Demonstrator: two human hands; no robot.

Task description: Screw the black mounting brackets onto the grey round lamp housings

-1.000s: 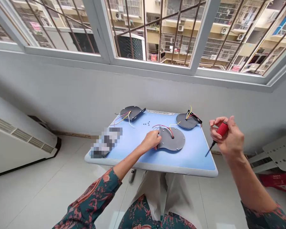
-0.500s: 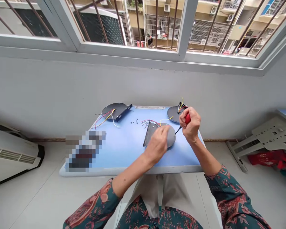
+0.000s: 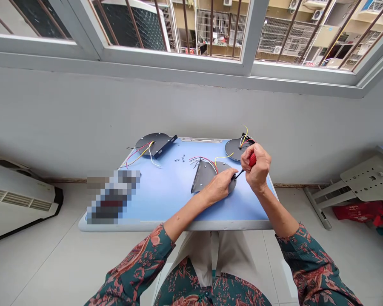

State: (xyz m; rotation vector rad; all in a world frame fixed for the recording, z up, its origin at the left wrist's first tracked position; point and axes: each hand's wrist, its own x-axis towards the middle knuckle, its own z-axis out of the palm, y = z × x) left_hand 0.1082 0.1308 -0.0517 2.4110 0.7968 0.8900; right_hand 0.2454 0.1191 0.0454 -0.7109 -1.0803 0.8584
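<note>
A dark round plate with a raised straight flange (image 3: pixel 206 175) lies near the front of the blue table, with red, yellow and white wires at its back. My left hand (image 3: pixel 221 183) rests over this plate, its fingertips together at the right rim beside a screw; whether they pinch anything is hidden. My right hand (image 3: pixel 257 166) is wrapped round the red handle of a screwdriver (image 3: pixel 240 174). The screwdriver's dark shaft slants down to the left, its tip at the rim near my left fingertips.
A second wired plate (image 3: pixel 155 144) lies at the back left of the table (image 3: pixel 166 199), a third (image 3: pixel 232 149) at the back right. Several small screws (image 3: pixel 179 159) are scattered between them. A blurred patch (image 3: pixel 111 199) covers the table's left side. Behind stands a wall below a window.
My left hand has moved right, from above the plate's middle to its right rim by the screwdriver tip. My right hand keeps its hold on the screwdriver. The view has shifted slightly.
</note>
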